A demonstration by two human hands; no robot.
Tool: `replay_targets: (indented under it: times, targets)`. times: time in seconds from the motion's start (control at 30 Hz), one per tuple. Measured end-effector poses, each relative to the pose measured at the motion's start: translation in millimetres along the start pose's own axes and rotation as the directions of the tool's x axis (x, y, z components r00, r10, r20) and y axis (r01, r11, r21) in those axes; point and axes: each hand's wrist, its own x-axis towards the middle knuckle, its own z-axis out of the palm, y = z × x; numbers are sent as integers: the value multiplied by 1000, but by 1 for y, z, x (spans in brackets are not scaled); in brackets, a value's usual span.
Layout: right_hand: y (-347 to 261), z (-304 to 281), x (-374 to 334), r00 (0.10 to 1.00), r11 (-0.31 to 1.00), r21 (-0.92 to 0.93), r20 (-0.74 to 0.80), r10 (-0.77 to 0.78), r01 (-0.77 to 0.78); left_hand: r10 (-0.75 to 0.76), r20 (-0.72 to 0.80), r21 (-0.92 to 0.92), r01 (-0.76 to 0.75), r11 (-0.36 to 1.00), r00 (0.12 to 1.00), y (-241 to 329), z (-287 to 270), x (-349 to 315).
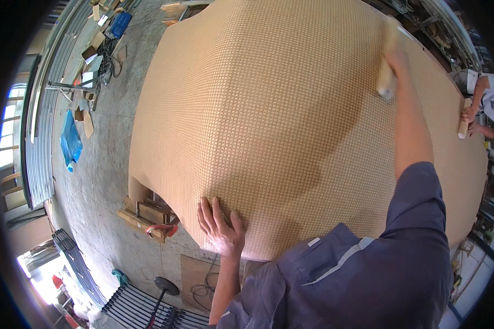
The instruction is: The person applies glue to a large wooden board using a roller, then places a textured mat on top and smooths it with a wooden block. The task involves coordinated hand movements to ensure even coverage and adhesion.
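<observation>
A large tan sheet with a woven, basket-like pattern (291,109) spreads out before me, sloping down on its left side past a soft ridge. My left hand (222,229) lies flat on its near left corner, fingers stretched out and holding nothing. Out at the far right, my right hand (396,59) is wrapped round a pale bar, seemingly a wooden block (387,82), on or just over the sheet. Motion blurs this bar, so whether it touches is hard to tell.
At the right edge a co-worker's hands (469,114) hold a similar wooden block (464,126). On the concrete floor (112,181) at left lie a blue plastic bag (70,140), boxes and cables. A wooden frame (148,216) juts from beneath the sheet; metal tubes (142,307) lie below left.
</observation>
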Motion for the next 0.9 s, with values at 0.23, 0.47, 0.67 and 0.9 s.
replay_targets:
  times: [0.23,0.47,0.67,0.9]
  targets:
    - [72,-46,-111,967,947,-208,15,253,-245,11,-20,-11,-11,1000,1000,-3,-2,-11]
    - [-125,-15,-323,963,977,-114,224,-151,180,82,-145,-137,-103,985,986,-19,7,-20]
    - [-237,-5,-545,783,821,188,249,-571,539,-177,40,-754,146,640,983,-29,-22,-29]
    - [-189,-44,-680,804,837,338,279,-525,430,-48,121,-804,126,581,992,-39,-39,-63]
